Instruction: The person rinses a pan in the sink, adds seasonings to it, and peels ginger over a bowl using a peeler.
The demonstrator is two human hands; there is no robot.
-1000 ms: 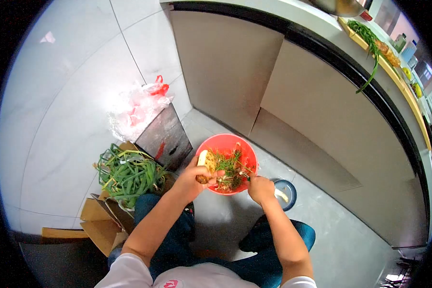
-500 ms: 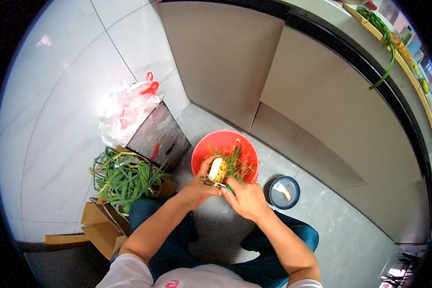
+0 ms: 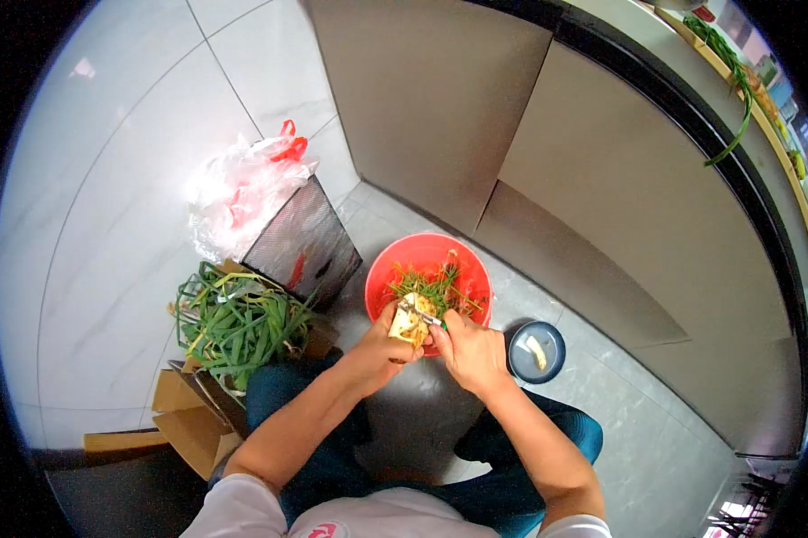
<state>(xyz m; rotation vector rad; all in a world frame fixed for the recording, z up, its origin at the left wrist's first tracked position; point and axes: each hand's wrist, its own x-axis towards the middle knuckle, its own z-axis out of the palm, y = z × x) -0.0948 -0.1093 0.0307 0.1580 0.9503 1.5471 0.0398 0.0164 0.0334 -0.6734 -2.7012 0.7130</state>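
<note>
My left hand [image 3: 379,351] is wrapped round a partly peeled, pale yellow root vegetable [image 3: 408,328] with brown patches of skin. In my right hand [image 3: 472,351] is a peeler [image 3: 433,320] with a green part at its handle, its metal head lying against the top of the vegetable. Both hands are at the near edge of a red basin [image 3: 382,262], which holds green stalks and peelings. Right of the basin, a dark blue bowl [image 3: 560,357] on the floor has a pale peeled piece [image 3: 536,351] in it.
A mesh bin [image 3: 310,238] with a plastic bag [image 3: 240,199] stands left of the basin. Nearer are green leafy stalks [image 3: 243,327] and an open cardboard box [image 3: 187,417]. Grey cabinets [image 3: 637,206] rise beyond the basin. Green onions [image 3: 736,81] hang over the counter edge.
The right hand has come in from the basin's right side to the vegetable, bringing the peeler onto it. My left hand has turned the vegetable. The view has shifted slightly.
</note>
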